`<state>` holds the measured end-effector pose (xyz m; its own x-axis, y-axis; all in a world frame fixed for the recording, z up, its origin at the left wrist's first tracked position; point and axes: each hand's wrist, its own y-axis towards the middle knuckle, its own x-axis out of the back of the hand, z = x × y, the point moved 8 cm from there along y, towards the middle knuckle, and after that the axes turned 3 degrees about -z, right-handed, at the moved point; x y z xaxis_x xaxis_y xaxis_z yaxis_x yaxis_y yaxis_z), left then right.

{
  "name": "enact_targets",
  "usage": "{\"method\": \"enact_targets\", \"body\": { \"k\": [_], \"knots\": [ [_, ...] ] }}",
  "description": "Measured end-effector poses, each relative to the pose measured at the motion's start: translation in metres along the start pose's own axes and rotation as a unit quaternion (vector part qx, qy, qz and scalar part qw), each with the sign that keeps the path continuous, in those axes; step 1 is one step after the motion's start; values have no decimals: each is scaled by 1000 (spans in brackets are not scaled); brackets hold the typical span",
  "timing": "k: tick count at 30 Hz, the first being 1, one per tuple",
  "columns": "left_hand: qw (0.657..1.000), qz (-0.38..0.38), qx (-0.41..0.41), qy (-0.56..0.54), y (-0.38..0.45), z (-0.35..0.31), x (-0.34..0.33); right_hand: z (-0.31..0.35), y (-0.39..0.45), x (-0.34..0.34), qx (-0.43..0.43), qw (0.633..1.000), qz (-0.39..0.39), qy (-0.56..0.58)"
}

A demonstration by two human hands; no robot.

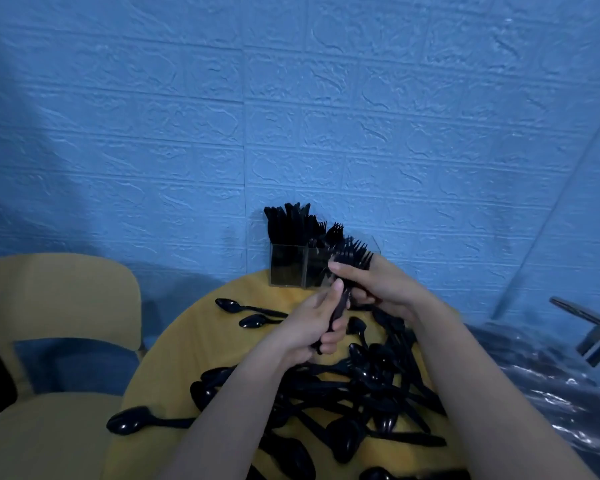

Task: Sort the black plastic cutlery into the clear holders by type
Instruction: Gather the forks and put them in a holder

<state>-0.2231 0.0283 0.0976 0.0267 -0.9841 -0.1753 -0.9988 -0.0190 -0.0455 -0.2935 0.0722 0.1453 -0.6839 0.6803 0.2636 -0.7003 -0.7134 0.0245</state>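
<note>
Both hands hold one bundle of black forks [355, 252] above the round yellow table [174, 358]. My right hand [378, 287] grips the bundle just below the tines. My left hand [317, 327] grips the handle ends lower down. Right behind the bundle stand the clear holders [288, 268] at the table's far edge; the left one is packed with black knives [286, 221], and forks [335, 230] stick up from the one beside it. A heap of black spoons [371, 386] covers the table under my forearms, with loose spoons [253, 315] to the left.
A yellow chair [59, 306] stands left of the table. A blue textured wall [291, 116] rises directly behind the holders. Shiny plastic sheeting [548, 382] and a metal piece [593, 336] lie to the right.
</note>
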Motion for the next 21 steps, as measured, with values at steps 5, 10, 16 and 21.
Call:
{"method": "enact_targets", "body": {
  "k": [5, 10, 16, 21],
  "knots": [
    [996, -4, -3, 92, 38, -8, 0, 0, 21, 36, 6, 996, -78, -35],
    [917, -159, -77, 358, 76, -32, 55, 6, 42, 89, 38, 973, -227, -7],
    [743, -201, -130, 625, 120, -39, 90, 32, 80, 119, 104, 932, -343, -48],
    [685, -211, -137, 684, 135, -36, 89, 37, 112, 103, 121, 930, -333, -98]
  ]
}}
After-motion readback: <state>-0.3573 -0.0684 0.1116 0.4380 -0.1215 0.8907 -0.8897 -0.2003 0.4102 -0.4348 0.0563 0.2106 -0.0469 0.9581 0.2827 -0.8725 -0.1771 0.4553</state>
